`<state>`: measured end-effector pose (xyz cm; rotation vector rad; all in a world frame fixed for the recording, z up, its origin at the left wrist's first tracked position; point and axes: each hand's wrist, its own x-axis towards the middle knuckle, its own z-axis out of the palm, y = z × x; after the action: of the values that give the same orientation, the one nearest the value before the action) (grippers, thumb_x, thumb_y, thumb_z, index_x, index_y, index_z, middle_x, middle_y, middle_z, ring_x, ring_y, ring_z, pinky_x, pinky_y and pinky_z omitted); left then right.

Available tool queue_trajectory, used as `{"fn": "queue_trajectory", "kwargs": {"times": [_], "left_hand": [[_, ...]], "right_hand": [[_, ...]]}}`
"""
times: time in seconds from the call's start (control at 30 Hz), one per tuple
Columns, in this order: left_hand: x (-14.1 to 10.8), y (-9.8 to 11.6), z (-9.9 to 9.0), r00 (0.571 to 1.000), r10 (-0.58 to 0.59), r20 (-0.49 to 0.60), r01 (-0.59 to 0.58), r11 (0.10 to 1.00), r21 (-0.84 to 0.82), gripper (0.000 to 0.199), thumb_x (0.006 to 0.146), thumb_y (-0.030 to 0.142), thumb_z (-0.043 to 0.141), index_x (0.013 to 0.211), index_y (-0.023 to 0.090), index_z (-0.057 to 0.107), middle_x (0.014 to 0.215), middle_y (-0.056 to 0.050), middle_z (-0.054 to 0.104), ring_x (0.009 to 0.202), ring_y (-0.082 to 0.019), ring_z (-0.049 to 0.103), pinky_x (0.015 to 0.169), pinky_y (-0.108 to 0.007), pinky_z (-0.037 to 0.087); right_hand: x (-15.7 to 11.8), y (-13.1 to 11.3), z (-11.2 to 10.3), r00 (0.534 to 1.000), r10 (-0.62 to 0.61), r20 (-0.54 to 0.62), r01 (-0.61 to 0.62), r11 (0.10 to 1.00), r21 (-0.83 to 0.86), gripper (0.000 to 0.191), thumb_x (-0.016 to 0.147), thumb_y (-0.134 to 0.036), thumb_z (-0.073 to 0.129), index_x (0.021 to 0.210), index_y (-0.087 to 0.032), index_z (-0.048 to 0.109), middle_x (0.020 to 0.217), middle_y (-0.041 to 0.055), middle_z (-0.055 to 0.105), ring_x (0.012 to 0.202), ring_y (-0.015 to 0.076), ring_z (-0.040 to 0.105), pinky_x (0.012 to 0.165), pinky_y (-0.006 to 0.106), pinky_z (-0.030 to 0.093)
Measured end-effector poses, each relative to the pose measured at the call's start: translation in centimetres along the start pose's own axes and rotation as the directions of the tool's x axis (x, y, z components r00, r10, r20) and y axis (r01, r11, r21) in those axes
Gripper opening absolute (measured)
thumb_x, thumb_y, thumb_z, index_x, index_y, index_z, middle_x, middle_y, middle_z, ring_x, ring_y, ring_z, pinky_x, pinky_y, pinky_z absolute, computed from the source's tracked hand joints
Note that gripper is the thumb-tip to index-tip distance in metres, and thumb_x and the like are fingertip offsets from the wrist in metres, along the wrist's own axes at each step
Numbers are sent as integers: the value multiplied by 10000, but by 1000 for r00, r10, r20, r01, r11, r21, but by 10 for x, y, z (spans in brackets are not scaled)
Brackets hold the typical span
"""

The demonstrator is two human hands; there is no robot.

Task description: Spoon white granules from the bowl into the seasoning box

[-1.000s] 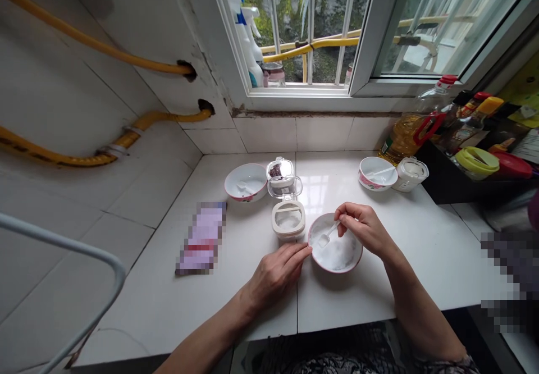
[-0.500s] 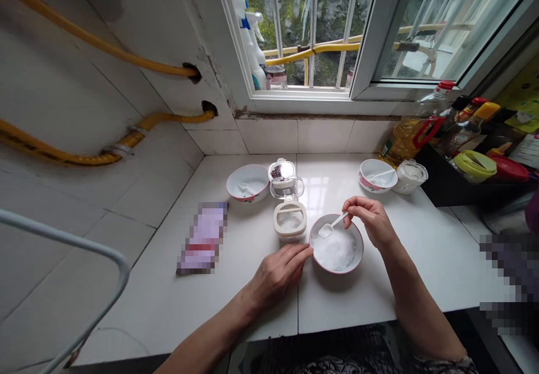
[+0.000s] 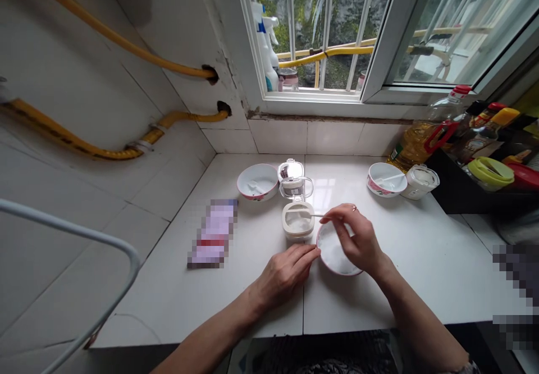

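Left to right along the white tile counter (image 3: 252, 306): a pixelated packet (image 3: 213, 233) is lying at left of centre, well apart from the rest. The left bowl (image 3: 257, 182) is sitting near the back wall, holding a white spoon (image 3: 255, 187). Just right of it, a clear jar (image 3: 291, 178) with dark contents is standing with its lid tipped open. A cream tub (image 3: 298, 220) is sitting open directly in front of the jar.

The left hand (image 3: 284, 276) is resting on the counter, fingers (image 3: 307, 256) lying close together, their tips touching the rim of the centre bowl (image 3: 332, 249). That bowl is holding white granules and is sitting at lower centre, just beside the tub. The right hand (image 3: 356, 239) is hovering over it, fingers (image 3: 337, 217) pinching a small spoon (image 3: 315, 215), which is reaching left over the tub.

At upper right, the right bowl (image 3: 386, 179) is standing beside a lidded pot (image 3: 420, 182), with an oil bottle (image 3: 415, 144) behind them.
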<state>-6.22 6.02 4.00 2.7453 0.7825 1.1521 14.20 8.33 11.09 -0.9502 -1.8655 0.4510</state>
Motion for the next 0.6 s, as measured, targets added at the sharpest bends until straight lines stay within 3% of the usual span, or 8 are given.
{"fn": "queue_trajectory", "kwargs": {"times": [0.07, 0.13, 0.23, 0.37, 0.47, 0.6], "left_hand": [[0, 0, 0, 1000, 6, -11, -6, 1000, 10, 348, 946, 77, 420, 1259, 131, 564, 1036, -120, 738, 912, -193, 725, 756, -295, 627], [1, 0, 0, 1000, 10, -18, -10, 1000, 12, 333, 947, 76, 426, 1243, 126, 570, 1033, -122, 739, 912, -199, 725, 753, -300, 629], [1, 0, -1, 1000, 8, -11, -8, 1000, -3, 313, 948, 72, 434, 1222, 116, 580, 1048, -130, 738, 928, -207, 724, 759, -312, 635], [2, 0, -2, 1000, 7, -17, -7, 1000, -15, 301, 949, 64, 443, 1208, 110, 588, 1052, -128, 737, 934, -203, 722, 763, -312, 637], [1, 0, -2, 1000, 6, -18, -6, 1000, -22, 301, 948, 55, 448, 1207, 108, 592, 1053, -127, 736, 933, -199, 720, 760, -308, 636], [0, 0, -1, 1000, 2, -3, -2, 999, -39, 310, 952, 61, 456, 1231, 99, 584, 1071, -137, 731, 948, -210, 717, 765, -321, 634]], "right_hand": [[0, 2, 3, 976, -175, 128, 192, 971, -139, 235, 902, -78, 452, 976, -215, 628, 817, 51, 729, 770, 198, 658, 840, 398, 495], [1, 2, 2, 958, -225, 178, 257, 949, -184, 273, 882, -52, 438, 984, -213, 633, 815, 55, 729, 749, 199, 649, 860, 413, 486], [1, -2, -7, 985, -159, 72, 168, 975, -145, 248, 881, -73, 462, 981, -219, 635, 828, 61, 741, 767, 215, 644, 852, 424, 476], [-2, -3, -23, 997, 46, -70, -52, 994, -97, 171, 875, -126, 489, 847, -231, 621, 661, 26, 685, 700, 216, 599, 752, 380, 472], [-3, 4, -28, 990, 140, 2, -138, 978, -153, 184, 838, -119, 480, 769, -232, 607, 604, 8, 650, 675, 207, 586, 730, 357, 464], [-4, 12, -23, 977, 146, 158, -109, 969, -223, 201, 798, -98, 453, 740, -218, 604, 655, 13, 676, 643, 188, 569, 775, 371, 460]]}}
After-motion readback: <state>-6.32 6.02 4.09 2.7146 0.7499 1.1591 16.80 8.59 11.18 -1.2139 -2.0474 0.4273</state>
